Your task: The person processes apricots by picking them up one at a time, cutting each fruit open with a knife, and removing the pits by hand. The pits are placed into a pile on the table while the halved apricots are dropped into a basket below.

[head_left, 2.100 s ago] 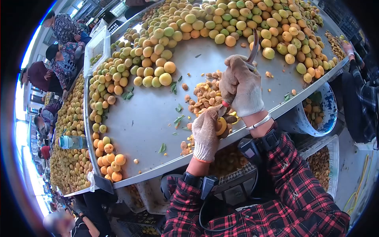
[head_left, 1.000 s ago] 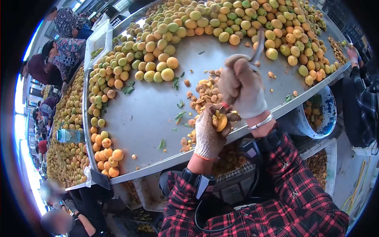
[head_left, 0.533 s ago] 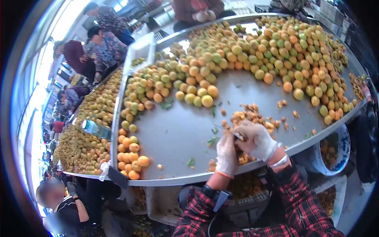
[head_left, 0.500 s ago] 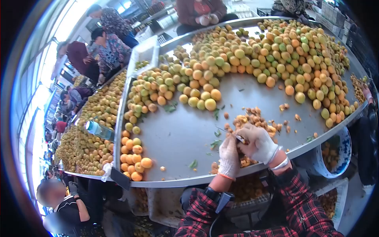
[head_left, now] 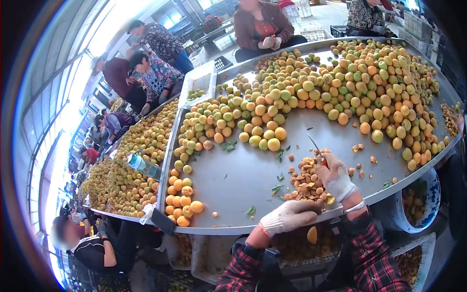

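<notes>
My right hand (head_left: 334,177), in a pale glove, is closed around a small knife (head_left: 312,141) whose thin blade points up and away to the left. Beneath it lies a heap of apricot pits and scraps (head_left: 306,176). At the near rim of the metal table, my left hand (head_left: 291,216), also gloved, reaches rightward with fingers stretched out and nothing visible in them. Just below those fingers, an orange apricot piece (head_left: 312,235) hangs in mid-air above a crate. Whole apricots (head_left: 272,100), green to orange, are massed along the far side.
Riper apricots (head_left: 183,202) sit at the left corner near a dark phone-like slab (head_left: 163,221). A bottle (head_left: 144,166) lies on the neighbouring fruit pile. A blue-and-white bucket (head_left: 431,197) stands right, below the rim (head_left: 384,191). Other people work around the tables.
My hands have come apart. The left moved down to the table's rim, and an apricot piece now drops below it. The right keeps the knife, its blade raised. The view has shifted.
</notes>
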The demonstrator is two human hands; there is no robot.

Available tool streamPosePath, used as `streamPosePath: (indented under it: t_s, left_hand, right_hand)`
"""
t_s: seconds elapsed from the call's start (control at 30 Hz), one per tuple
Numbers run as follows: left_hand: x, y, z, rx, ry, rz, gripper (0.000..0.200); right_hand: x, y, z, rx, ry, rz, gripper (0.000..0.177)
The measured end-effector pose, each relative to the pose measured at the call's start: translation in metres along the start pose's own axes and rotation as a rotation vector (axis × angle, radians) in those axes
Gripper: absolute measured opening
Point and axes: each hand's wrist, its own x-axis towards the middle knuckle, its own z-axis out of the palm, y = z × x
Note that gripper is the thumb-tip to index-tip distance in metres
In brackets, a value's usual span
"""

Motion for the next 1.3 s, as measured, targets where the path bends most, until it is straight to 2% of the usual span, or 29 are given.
streamPosePath:
  t_s: [0.03,0.1,0.13,0.2,0.23,0.3,0.33,0.4,0.43,0.5,0.53,0.6,0.67,0.7,0.8,0.83,0.93,0.97,1.03,1.07,1.13,1.17,1.27,1.3]
  left_hand:
    - [0.001,-0.005,-0.007,0.006,0.048,-0.037,0.036]
    - [0.006,-0.003,-0.025,-0.041,0.181,-0.077,0.03]
    - [0.01,-0.008,-0.038,-0.069,0.25,-0.051,0.028]
    - [0.023,-0.018,-0.069,-0.115,0.442,-0.161,0.025]
    - [0.031,-0.03,-0.084,0.022,0.58,-0.056,0.025]
    - [0.046,-0.045,-0.124,0.386,0.682,-0.077,0.039]
    - [0.058,-0.047,-0.138,0.389,0.685,-0.08,0.039]
    - [0.079,-0.049,-0.164,0.672,0.774,-0.175,0.059]
    - [0.091,-0.06,-0.174,0.672,0.78,-0.179,0.059]
    - [0.118,-0.079,-0.184,0.914,0.887,0.106,0.051]
    - [0.125,-0.076,-0.186,0.921,0.769,0.007,0.053]
    - [0.141,-0.078,-0.178,1.086,0.71,-0.133,0.06]
    - [0.156,-0.094,-0.165,1.14,0.805,-0.146,0.071]
    - [0.151,-0.078,-0.16,1.09,0.716,-0.216,0.081]
    - [0.155,-0.073,-0.15,1.142,0.703,-0.264,0.081]
    - [0.159,-0.073,-0.142,1.207,0.721,-0.295,0.08]
    - [0.159,-0.085,-0.125,1.303,0.685,-0.112,0.067]
    - [0.16,-0.089,-0.123,1.303,0.684,-0.111,0.067]
    - [0.151,-0.075,-0.112,1.246,0.537,-0.099,0.054]
    - [0.145,-0.069,-0.106,1.246,0.54,-0.1,0.054]
    - [0.135,-0.067,-0.095,1.325,0.364,-0.152,0.039]
    - [0.131,-0.065,-0.09,1.297,0.411,-0.153,0.029]
    - [0.125,-0.079,-0.089,1.119,0.519,-0.235,0.023]
    - [0.108,-0.056,-0.084,1.008,0.503,-0.202,0.021]
  right_hand:
    - [0.0,-0.001,-0.001,0.001,0.0,0.0,0.018]
    - [0.001,-0.003,-0.004,0.356,-0.101,0.251,0.017]
    - [0.001,-0.006,-0.005,0.359,-0.099,0.253,0.017]
    - [0.001,-0.015,-0.01,0.737,-0.07,0.38,0.022]
    - [0.001,-0.017,-0.014,0.739,-0.068,0.383,0.022]
    - [0.002,-0.021,-0.017,0.845,-0.073,0.417,0.024]
    - [0.003,-0.02,-0.016,0.849,-0.076,0.417,0.024]
    - [0.003,-0.017,-0.014,0.832,-0.107,0.418,0.025]
    - [0.002,-0.019,-0.014,0.78,-0.117,0.412,0.026]
    - [0.001,-0.017,-0.012,0.758,-0.122,0.398,0.026]
    - [0.001,-0.016,-0.009,0.739,-0.126,0.381,0.027]
    - [0.001,-0.017,-0.005,0.796,-0.114,0.378,0.025]
    - [0.001,-0.016,-0.004,0.847,-0.106,0.383,0.024]
    - [0.001,-0.017,-0.005,0.855,-0.109,0.383,0.023]
    - [0.0,-0.018,-0.004,0.892,-0.119,0.387,0.024]
    - [0.0,-0.019,-0.005,0.855,-0.131,0.37,0.024]
    - [0.0,-0.007,0.0,0.792,-0.146,0.31,0.025]
    - [-0.001,-0.005,0.0,0.792,-0.145,0.311,0.025]
    - [0.0,-0.005,0.0,0.801,-0.148,0.285,0.024]
    - [0.0,-0.007,-0.001,0.802,-0.15,0.282,0.024]
    - [-0.001,-0.009,-0.003,0.851,-0.129,0.354,0.025]
    - [-0.002,-0.008,-0.003,0.851,-0.128,0.353,0.025]
    - [-0.003,-0.006,-0.004,0.85,-0.118,0.304,0.025]
    - [-0.003,-0.009,-0.005,0.863,-0.13,0.323,0.026]
